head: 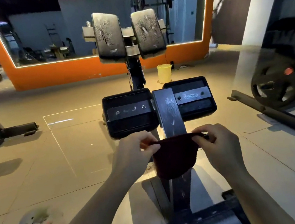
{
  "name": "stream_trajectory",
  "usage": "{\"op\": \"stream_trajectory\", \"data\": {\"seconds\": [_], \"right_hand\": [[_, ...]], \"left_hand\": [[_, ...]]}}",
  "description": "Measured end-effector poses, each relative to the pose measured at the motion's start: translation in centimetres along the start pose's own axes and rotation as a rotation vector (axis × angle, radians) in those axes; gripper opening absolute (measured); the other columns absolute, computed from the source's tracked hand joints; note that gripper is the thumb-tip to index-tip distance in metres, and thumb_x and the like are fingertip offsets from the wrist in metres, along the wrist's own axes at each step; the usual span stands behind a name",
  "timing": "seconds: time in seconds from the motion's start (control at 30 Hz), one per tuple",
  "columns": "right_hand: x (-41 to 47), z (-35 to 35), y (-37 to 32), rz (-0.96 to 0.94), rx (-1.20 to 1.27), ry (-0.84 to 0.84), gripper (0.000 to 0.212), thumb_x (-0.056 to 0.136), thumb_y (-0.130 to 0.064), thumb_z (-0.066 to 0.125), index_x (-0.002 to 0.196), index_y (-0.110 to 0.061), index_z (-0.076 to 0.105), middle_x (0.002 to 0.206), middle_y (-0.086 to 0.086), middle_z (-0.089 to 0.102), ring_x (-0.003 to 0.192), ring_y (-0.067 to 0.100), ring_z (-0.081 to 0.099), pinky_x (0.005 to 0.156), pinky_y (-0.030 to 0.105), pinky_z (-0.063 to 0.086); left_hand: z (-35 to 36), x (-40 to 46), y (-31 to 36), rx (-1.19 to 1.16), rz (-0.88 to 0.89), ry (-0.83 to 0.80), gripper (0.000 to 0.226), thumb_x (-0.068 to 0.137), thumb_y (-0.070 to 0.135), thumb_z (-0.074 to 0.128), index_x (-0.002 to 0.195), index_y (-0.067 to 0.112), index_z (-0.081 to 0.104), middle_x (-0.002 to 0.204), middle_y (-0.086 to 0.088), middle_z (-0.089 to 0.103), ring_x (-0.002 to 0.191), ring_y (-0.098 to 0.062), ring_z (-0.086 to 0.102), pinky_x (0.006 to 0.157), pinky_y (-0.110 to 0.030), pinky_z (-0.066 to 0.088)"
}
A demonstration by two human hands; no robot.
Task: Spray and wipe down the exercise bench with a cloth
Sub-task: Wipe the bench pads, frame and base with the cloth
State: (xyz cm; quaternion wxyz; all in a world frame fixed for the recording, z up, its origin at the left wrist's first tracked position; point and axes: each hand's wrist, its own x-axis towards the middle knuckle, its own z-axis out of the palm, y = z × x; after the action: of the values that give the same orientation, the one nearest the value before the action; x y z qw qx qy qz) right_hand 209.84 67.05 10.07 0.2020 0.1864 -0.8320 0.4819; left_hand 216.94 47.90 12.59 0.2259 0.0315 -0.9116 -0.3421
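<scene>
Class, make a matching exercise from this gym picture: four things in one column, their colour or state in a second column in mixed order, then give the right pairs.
Things
1. cloth
2. bucket
3. upper pads
4. wall frame

Colour or state
A. orange
B. wet with spray droplets
C. dark red, pinched at its top edge by the left hand and the right hand
D. yellow, standing on the floor

Pairs: 1-C, 2-D, 3-B, 4-A

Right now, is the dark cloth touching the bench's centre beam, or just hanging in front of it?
Cannot tell. In the head view both hands, left hand and right hand, pinch the cloth over the beam, hiding any gap or contact.
</scene>
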Motion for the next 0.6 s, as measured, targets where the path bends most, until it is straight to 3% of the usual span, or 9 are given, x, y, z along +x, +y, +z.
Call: {"op": "stream_trajectory", "data": {"seconds": [0.1, 0.2, 0.27, 0.37, 0.43, 0.5, 0.6], "right_hand": [[0.6, 0.9, 0.0, 0.032, 0.017, 0.100, 0.012, 0.090, -0.012, 0.067, 0.096, -0.022, 0.068, 0.068, -0.014, 0.061, 0.064, 0.003, 0.060, 0.055, 0.010, 0.048], [2.4, 2.4, 0.1, 0.092, 0.128, 0.177, 0.015, 0.091, -0.014, 0.064, 0.097, -0.028, 0.063, 0.081, -0.014, 0.066, 0.077, 0.006, 0.066, 0.069, 0.025, 0.057], [4.2, 3.5, 0.4, 0.131, 0.188, 0.195, 0.019, 0.092, -0.015, 0.065, 0.103, -0.029, 0.062, 0.089, -0.016, 0.066, 0.086, 0.005, 0.066, 0.073, 0.018, 0.055], [8.0, 5.8, 0.8, 0.184, 0.224, 0.187, 0.030, 0.091, -0.018, 0.066, 0.119, -0.025, 0.059, 0.095, -0.020, 0.062, 0.089, -0.001, 0.062, 0.064, 0.005, 0.048], [11.6, 8.9, 1.8, 0.181, 0.215, 0.162, 0.040, 0.092, -0.019, 0.065, 0.131, -0.022, 0.053, 0.104, -0.014, 0.062, 0.092, -0.006, 0.057, 0.068, 0.001, 0.045], [12.5, 11.2, 1.6, 0.094, 0.109, 0.106, 0.052, 0.095, -0.023, 0.062, 0.142, -0.023, 0.042, 0.124, -0.005, 0.060, 0.110, 0.002, 0.056, 0.090, 0.010, 0.043], [12.3, 15.8, 3.7, -0.105, -0.353, 0.131, 0.054, 0.099, -0.043, 0.042, 0.147, -0.020, 0.036, 0.148, 0.005, 0.044, 0.136, 0.022, 0.039, 0.113, 0.041, 0.028]], "left_hand": [[0.6, 1.8, -0.8, -0.041, 0.018, 0.023, 0.016, 0.085, 0.026, 0.072, 0.081, 0.039, 0.063, 0.079, 0.022, 0.064, 0.079, 0.004, 0.060, 0.074, -0.022, 0.051], [0.8, 5.3, -1.4, -0.052, 0.041, 0.046, 0.015, 0.081, 0.031, 0.075, 0.079, 0.040, 0.063, 0.076, 0.021, 0.065, 0.076, 0.004, 0.060, 0.072, -0.022, 0.051], [1.0, 8.2, -1.8, -0.029, 0.049, 0.051, 0.012, 0.080, 0.034, 0.076, 0.079, 0.038, 0.064, 0.077, 0.019, 0.065, 0.077, 0.001, 0.060, 0.074, -0.025, 0.050], [1.3, 12.6, -2.3, 0.023, 0.033, 0.099, 0.009, 0.082, 0.035, 0.074, 0.083, 0.036, 0.065, 0.078, 0.020, 0.062, 0.081, -0.004, 0.060, 0.073, -0.027, 0.048], [1.8, 16.4, -3.3, 0.097, 0.026, 0.107, 0.006, 0.086, 0.034, 0.071, 0.091, 0.034, 0.067, 0.083, 0.020, 0.060, 0.088, -0.008, 0.058, 0.073, -0.026, 0.044], [1.7, 17.3, -3.9, 0.211, 0.057, 0.116, 0.016, 0.089, 0.030, 0.066, 0.105, 0.029, 0.067, 0.100, 0.013, 0.063, 0.100, -0.012, 0.057, 0.080, -0.025, 0.041], [0.8, 17.0, -7.5, 0.297, 0.182, 0.107, 0.031, 0.089, 0.029, 0.068, 0.118, 0.020, 0.063, 0.115, 0.005, 0.061, 0.111, -0.016, 0.054, 0.092, -0.026, 0.036]]}}
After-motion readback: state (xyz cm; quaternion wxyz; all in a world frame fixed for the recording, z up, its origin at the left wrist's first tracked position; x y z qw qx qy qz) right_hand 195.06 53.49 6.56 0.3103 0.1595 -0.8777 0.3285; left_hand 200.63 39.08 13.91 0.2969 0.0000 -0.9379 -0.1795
